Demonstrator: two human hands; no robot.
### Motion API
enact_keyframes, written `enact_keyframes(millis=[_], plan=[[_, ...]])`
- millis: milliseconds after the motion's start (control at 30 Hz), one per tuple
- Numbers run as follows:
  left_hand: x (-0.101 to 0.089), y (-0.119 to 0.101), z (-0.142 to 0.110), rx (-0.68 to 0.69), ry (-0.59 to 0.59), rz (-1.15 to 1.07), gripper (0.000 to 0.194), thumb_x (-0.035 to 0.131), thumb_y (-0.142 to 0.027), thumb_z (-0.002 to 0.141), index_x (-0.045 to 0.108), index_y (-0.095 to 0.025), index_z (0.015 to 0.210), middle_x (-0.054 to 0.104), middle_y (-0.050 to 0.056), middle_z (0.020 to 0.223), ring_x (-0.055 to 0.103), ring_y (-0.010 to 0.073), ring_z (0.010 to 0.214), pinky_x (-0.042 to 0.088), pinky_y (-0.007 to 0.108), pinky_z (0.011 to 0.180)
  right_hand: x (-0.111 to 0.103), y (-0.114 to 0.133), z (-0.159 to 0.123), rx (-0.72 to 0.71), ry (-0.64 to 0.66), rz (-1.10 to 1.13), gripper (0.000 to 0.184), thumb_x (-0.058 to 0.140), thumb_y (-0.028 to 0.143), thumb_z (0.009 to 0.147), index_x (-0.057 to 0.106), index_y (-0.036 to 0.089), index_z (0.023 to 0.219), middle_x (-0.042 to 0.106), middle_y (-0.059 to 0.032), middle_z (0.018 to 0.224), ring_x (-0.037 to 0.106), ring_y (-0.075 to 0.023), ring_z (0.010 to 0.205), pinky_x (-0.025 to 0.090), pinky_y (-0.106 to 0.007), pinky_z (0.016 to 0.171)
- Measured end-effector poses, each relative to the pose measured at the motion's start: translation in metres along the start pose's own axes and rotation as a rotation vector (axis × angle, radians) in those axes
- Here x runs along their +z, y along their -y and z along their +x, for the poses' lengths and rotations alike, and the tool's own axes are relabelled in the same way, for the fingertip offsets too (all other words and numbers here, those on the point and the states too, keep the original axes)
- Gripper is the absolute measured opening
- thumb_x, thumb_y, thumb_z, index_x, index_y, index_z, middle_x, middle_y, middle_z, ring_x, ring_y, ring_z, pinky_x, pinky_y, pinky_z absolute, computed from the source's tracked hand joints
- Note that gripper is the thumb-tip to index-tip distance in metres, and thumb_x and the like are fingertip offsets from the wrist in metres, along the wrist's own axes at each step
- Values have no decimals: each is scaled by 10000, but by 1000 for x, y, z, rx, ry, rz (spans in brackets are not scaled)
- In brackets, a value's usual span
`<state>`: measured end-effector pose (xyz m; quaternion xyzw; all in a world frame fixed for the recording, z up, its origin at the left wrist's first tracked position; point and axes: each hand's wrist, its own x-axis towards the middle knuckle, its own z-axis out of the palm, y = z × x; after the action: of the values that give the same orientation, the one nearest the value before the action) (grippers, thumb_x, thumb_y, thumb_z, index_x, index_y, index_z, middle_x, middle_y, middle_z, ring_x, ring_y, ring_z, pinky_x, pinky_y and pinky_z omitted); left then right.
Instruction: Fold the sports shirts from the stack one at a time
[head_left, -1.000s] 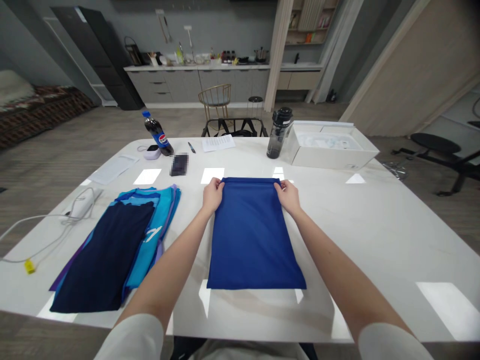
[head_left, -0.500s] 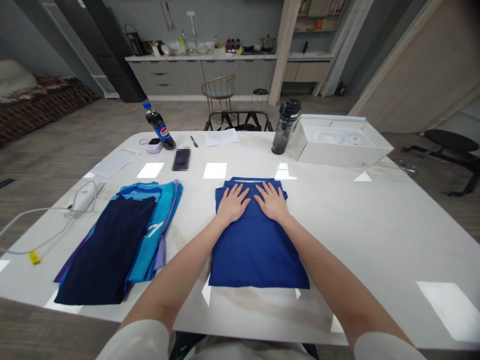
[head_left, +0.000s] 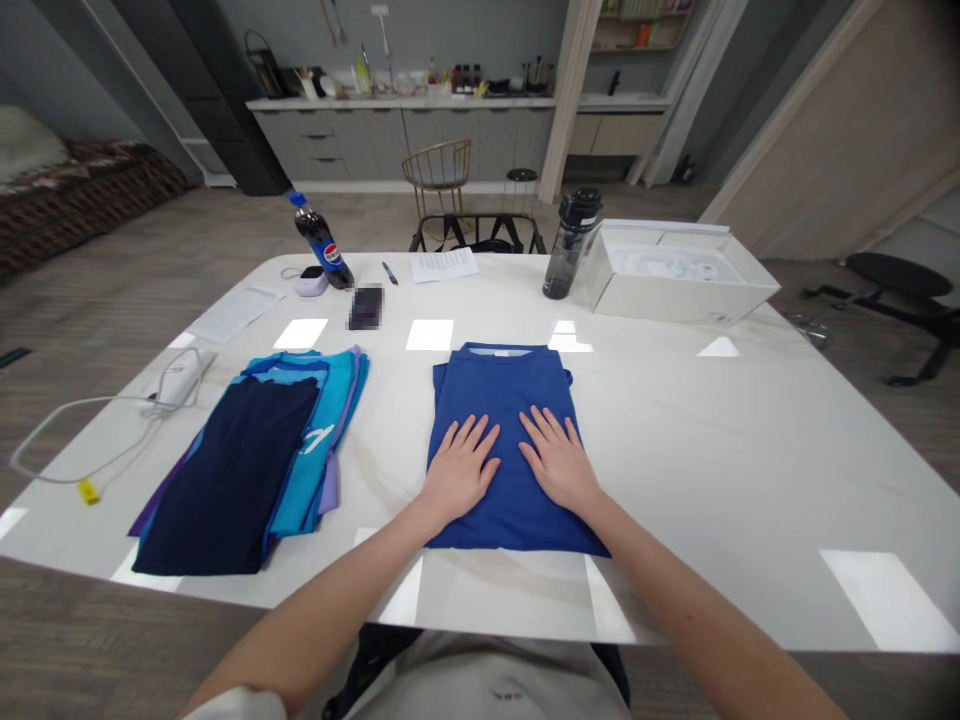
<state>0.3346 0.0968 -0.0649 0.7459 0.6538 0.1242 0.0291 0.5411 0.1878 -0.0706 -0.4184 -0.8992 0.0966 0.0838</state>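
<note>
A folded blue shirt [head_left: 504, 385] lies flat on the white table, its collar facing away from me. My left hand [head_left: 460, 470] presses palm down on the shirt's near half, fingers spread. My right hand [head_left: 559, 462] rests the same way beside it, holding nothing. To the left of the shirt sits a folded stack of garments [head_left: 232, 475], navy on top with teal and purple layers showing beneath. Neither hand touches that stack.
At the table's far side stand a Pepsi bottle [head_left: 322, 242], a dark water bottle [head_left: 571, 245] and an open white box [head_left: 679, 285]. A blurred phone [head_left: 366, 307], a pen [head_left: 390, 273] and papers [head_left: 444, 265] lie nearby. A white corded appliance [head_left: 180, 378] lies far left.
The far edge of the blue cloth, pinched a second ago, is now laid flat, showing the collar. Both hands have opened and slid toward me across the shirt.
</note>
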Motion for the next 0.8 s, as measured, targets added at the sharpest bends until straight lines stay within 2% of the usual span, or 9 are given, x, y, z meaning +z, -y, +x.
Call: enact_keyframes(millis=[133,300,400,467,533,600,667,733,800], plan=[[-10,-3,-42,55,30,47,562,393,-425,1051,340,-303,1597,316,41,1671,280,274,1547,272,531,1254,-3,0,-45,43,0,-39,573,287,451,1082,292,278,1628,246,-69,1688,224,-300,1555,215,-599,1228],[-19,-13,-78,236,102,49,556,430,-375,1049,315,-387,1592,281,21,1684,307,264,1538,272,549,1245,-3,25,-96,-150,51,-33,571,414,416,1059,292,378,1615,246,-23,1687,244,-319,1546,165,-641,1229],[-28,-9,-95,287,129,23,542,430,-334,1052,335,-399,1581,296,22,1678,327,253,1529,318,515,1227,-9,19,-121,-168,62,-24,547,445,394,1054,348,386,1592,284,-31,1674,287,-320,1531,208,-631,1218],[-37,-2,-106,298,139,-14,517,438,-329,1050,387,-377,1562,363,27,1649,384,246,1500,358,485,1209,-18,6,-135,-185,76,-3,521,452,395,1054,390,391,1571,340,-35,1653,332,-312,1513,238,-626,1208],[-46,9,-113,258,130,-63,463,445,-340,1050,481,-322,1511,539,44,1530,529,228,1388,410,457,1176,-29,-7,-144,-192,82,38,455,447,389,1057,500,373,1509,449,-45,1595,428,-293,1459,284,-599,1196],[-55,22,-109,166,86,-110,394,444,-340,1050,589,-272,1410,691,55,1336,649,216,1215,474,435,1108,-39,-20,-143,-142,53,94,368,444,381,1058,665,325,1347,604,-64,1459,555,-274,1345,375,-544,1147],[-61,35,-88,59,-4,-136,347,446,-331,1046,642,-251,1320,722,66,1247,670,221,1141,502,430,1054,-47,-31,-125,-34,-22,141,340,453,395,1052,748,270,1166,710,-85,1280,643,-267,1201,462,-484,1052],[-62,49,-50,-36,-99,-133,340,469,-339,1031,631,-243,1314,680,87,1313,631,246,1207,487,447,1060,-51,-41,-88,96,-106,167,348,477,437,1034,739,234,1138,729,-102,1186,665,-271,1112,498,-442,980],[-59,60,1,-150,-158,-101,387,504,-367,1010,584,-229,1363,640,111,1367,588,280,1273,452,482,1091,-54,-49,-37,250,-163,175,418,504,485,1010,683,195,1253,702,-131,1218,655,-283,1111,497,-421,972]])
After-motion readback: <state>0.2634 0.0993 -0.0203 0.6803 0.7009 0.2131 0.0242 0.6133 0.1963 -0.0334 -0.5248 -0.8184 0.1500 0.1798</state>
